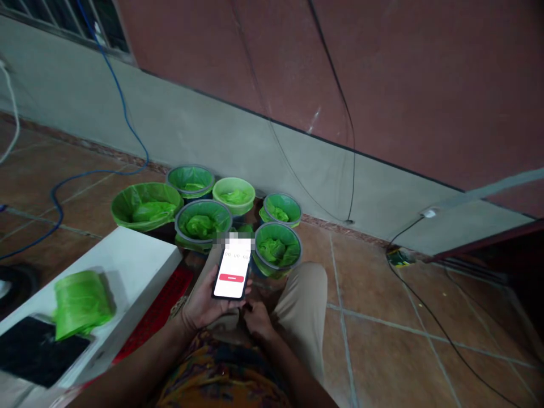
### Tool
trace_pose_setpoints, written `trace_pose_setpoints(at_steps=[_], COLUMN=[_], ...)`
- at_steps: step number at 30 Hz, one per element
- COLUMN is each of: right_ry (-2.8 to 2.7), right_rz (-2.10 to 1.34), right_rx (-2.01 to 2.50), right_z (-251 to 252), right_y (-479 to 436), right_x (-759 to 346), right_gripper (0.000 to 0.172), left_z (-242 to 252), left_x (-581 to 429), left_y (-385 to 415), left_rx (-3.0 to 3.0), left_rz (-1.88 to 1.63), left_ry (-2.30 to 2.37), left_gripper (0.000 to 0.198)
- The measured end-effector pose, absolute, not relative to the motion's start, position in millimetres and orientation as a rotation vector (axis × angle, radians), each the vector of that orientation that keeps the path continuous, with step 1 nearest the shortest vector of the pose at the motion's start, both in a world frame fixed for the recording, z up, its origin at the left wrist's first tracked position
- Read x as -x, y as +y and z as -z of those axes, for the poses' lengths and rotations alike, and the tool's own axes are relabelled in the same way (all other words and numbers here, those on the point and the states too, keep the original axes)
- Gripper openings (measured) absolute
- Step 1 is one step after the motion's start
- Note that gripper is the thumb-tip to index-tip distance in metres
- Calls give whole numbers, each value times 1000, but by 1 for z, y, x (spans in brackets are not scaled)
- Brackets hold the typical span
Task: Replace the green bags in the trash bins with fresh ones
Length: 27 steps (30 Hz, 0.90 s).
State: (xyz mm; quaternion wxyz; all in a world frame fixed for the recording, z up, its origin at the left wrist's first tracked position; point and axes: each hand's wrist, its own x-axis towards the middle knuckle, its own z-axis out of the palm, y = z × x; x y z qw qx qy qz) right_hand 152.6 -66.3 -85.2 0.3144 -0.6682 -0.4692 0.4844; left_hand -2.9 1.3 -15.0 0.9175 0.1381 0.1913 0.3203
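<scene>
Well, lowest and closest is my patterned top (223, 368), with both forearms reaching forward past it. My left hand (202, 309) is closed around a phone (233, 269), palm beneath it and fingertips showing at its right edge. The lit screen faces up at me, showing a row of zeros above a red button; its top is pixelated. My right hand (258, 320) sits just below the phone's lower right corner, fingers curled in; I cannot tell whether they pinch anything. Both hands are over my lap, between the legs of my beige trousers (312, 289).

To my left stands a white table (136, 255), bearing a folded green bundle (80, 303) that overlaps a dark flat slab (34, 348). Something red (168, 297) shows beside its near edge.

Beyond the phone, at least six bins (278, 228) cluster on the tiled floor (374, 294), with green bags lining them and bunched inside. Behind them rises the wall (204, 136), pale below and reddish above, with a black cable (340, 90) hanging down it.
</scene>
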Motion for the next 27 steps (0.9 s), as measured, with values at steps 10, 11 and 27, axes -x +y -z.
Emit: trace_pose_setpoints(at_steps=[10, 11, 27], right_ry=[-1158, -1152, -1188], right_rz=[-1328, -1335, -1310], right_rx=[1731, 1714, 1738], right_z=[93, 94, 108], right_y=[-67, -67, -66], right_x=[-153, -152, -155], right_gripper=[29, 29, 28], left_z=[16, 16, 15], left_x=[2, 2, 2], left_y=[1, 1, 0], left_rx=[-297, -293, -283], left_rz=[-661, -660, -669], left_ry=[419, 415, 399], left_gripper=[61, 61, 64])
